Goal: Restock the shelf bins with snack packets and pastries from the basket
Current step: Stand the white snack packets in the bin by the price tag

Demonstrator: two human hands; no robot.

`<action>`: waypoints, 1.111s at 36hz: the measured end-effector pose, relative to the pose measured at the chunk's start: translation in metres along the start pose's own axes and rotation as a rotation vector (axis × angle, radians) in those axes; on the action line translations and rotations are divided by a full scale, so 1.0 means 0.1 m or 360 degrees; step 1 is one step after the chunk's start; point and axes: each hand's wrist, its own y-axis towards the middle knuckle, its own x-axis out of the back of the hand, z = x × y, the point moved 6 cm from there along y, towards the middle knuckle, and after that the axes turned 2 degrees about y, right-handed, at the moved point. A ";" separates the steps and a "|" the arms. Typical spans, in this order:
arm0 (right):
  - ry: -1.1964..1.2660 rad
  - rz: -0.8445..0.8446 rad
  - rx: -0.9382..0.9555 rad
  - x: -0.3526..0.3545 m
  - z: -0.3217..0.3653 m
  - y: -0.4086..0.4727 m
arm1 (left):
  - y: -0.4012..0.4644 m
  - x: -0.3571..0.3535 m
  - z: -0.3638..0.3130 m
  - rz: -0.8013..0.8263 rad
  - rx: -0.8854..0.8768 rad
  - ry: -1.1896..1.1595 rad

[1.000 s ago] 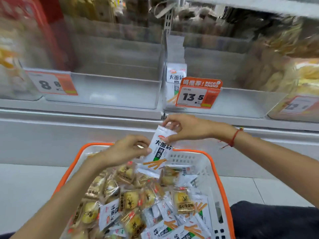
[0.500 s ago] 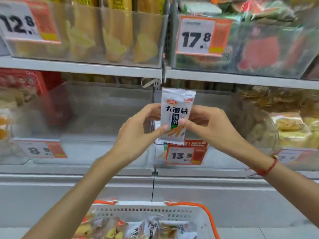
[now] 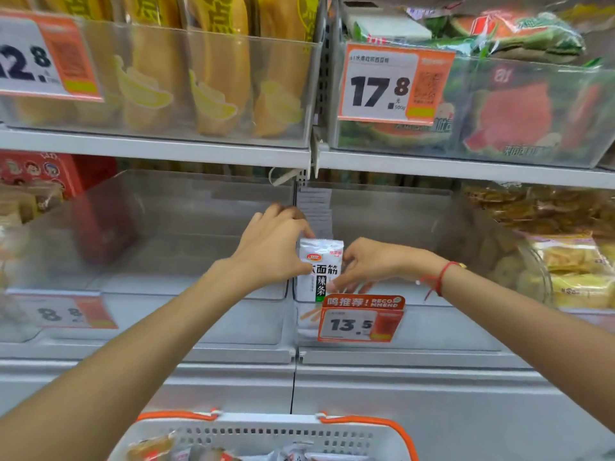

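Snack packet being seated upright at the front left corner of the clear bin

The white snack packet stands in the clear bin, just behind the 13.5 price tag. The left hand pinches its left edge; the right hand pinches its right edge, fingers curled. Recommended: lower it flush against the packets behind, keep it vertical, then release both sides together. The packet's lower part is hidden by the tag; the basket is cut off below, contents blurred

Orange price tags front the bins; red box far left.
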 end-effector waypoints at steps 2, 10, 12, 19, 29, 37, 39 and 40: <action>-0.0086 -0.0001 -0.0079 0.02 0.02 0.05 | 0.04 0.01 -0.03 0.0060 0.0018 0.0142; -0.0139 0.0120 -0.0401 -0.01 0.04 0.18 | 0.09 -0.13 -0.24 0.0186 0.0067 0.0659; -0.0098 0.0108 -0.0395 -0.05 0.05 0.21 | 0.09 -0.17 -0.24 0.0174 0.0087 0.0688; -0.0142 -0.0150 -0.0327 0.02 0.07 0.21 | 0.08 -0.10 -0.21 0.0014 0.0066 0.0510; 0.0278 0.0085 -0.0352 -0.01 0.00 0.13 | 0.06 -0.11 -0.21 -0.0016 0.0048 0.0433; 0.0391 0.0007 -0.0430 -0.01 -0.08 0.11 | 0.08 -0.12 -0.23 0.0016 0.0093 0.0505; 0.0383 0.0012 -0.0428 0.00 -0.07 0.07 | 0.07 -0.11 -0.23 0.0011 0.0084 0.0521; 0.0374 0.0006 -0.0426 0.00 -0.06 0.04 | 0.07 -0.11 -0.23 0.0013 0.0081 0.0504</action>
